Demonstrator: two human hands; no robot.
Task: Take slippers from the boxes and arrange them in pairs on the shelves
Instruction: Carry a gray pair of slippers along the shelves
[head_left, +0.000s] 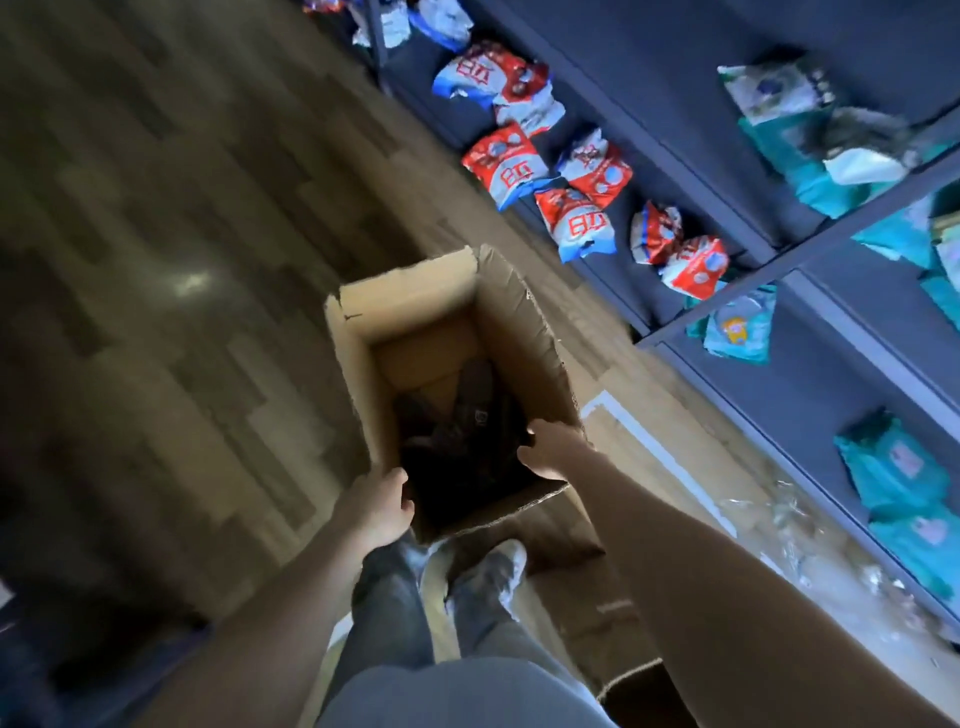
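Our grip is two bare hands, both open and holding nothing. Our right hand (553, 449) reaches over the near right edge of the tall brown cardboard box (358, 374), fingers spread. Our left hand (376, 506) rests at the near left corner of the rim. The dark slippers (467, 415) lie in a heap at the bottom, just below and ahead of both hands. We think the right hand is nearer. One long dark slipper seems to point away from us, along the box. The rest is too dark to tell. The dark blue shelves (727, 270) stand to our right, already full of bright packets.
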